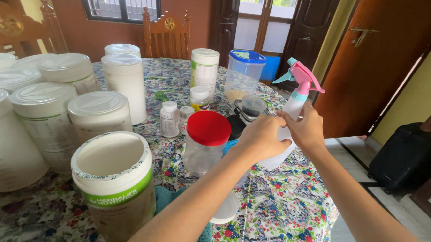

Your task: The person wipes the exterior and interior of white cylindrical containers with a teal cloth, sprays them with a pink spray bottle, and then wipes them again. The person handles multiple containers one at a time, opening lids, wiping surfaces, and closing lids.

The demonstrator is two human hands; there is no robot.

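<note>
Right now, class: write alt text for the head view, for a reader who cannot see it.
Both hands, left hand and right hand, grip a white spray bottle with a pink trigger above a floral tablecloth. White lidded tubs crowd the left.

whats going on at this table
A person has both hands on a white spray bottle with a pink and teal trigger head, near the table's edge. The left hand and right hand both wrap around its body. Beside it stand a jar with a red lid, an open white tub with no lid, and many lidded white tubs on the flowered tablecloth.
</note>
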